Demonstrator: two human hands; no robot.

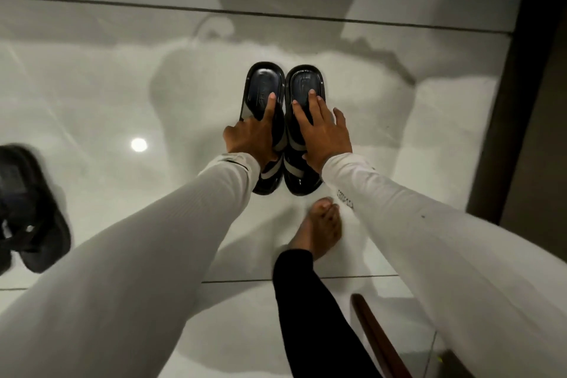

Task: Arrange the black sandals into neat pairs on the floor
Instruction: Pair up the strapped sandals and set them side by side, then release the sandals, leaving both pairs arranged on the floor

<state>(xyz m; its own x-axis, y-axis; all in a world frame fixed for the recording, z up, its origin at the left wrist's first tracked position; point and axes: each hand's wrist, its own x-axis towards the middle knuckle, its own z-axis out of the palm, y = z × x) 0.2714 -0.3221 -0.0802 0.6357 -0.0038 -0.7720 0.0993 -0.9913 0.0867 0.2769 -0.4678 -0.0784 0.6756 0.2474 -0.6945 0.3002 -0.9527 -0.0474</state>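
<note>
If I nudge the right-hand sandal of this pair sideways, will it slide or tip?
It will probably slide: the right sandal lies flat on glossy floor tiles that mirror a ceiling light. Tipping looks unlikely, since its sole is broad and low. The moulded footbed looks fairly stiff, so it should move as one piece under the right hand.

Glossy pale floor (92, 95) bears paired black sandals (283, 132) (another sandal (30, 209) lies left).

Two sandals lay side by side on floor (92, 95), touching: left sandal (264, 83) under left grip (251, 135), right sandal (305, 83) under right grip (322, 135). More sandals (30, 209) lay far left of left grip. Bare foot (319, 224) stood behind right grip.
</note>
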